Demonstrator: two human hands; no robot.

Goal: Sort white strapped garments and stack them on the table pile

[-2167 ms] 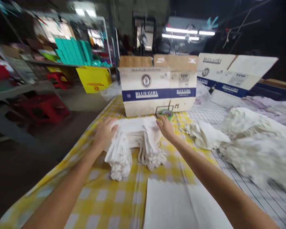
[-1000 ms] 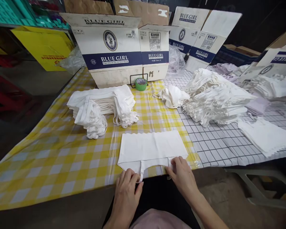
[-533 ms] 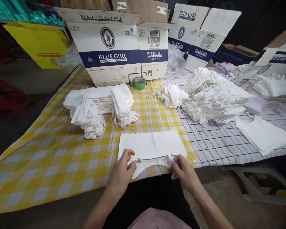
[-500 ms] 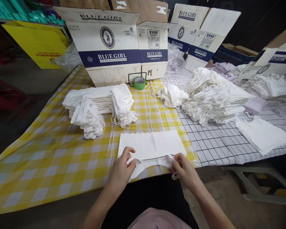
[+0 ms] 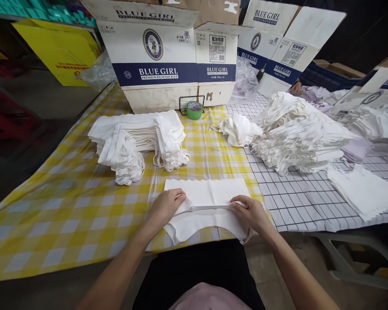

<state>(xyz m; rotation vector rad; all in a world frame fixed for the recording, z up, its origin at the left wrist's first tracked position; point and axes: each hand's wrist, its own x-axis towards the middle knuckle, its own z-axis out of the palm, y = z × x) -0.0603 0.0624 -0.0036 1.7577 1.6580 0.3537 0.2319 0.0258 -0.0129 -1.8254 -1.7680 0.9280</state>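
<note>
At the lower centre of the frame, a white garment [image 5: 211,193] lies on the table [image 5: 67,211], spread over yellow-checked cloth [image 5: 116,224], its long axis running left to right. The left hand [image 5: 168,204] pinches fabric at its left side, the right hand [image 5: 251,212] at its right. The scalloped edge [image 5: 207,182] lies above both grips, the curved edge [image 5: 207,221] below. Neither grip is clearly nearer the garment's middle.

The white garment [image 5: 213,192] at lower centre is smooth, matt cloth; the garment stack [image 5: 170,125] at centre left is matt cloth too. The yellow-checked cover [image 5: 84,198] looks like creased plastic with a faint sheen. At upper centre, the box [image 5: 177,54] is printed, scuffed cardboard, the tape roll [image 5: 194,113] shiny plastic; the bag [image 5: 100,72], upper left, is clear, crinkled film.
</note>
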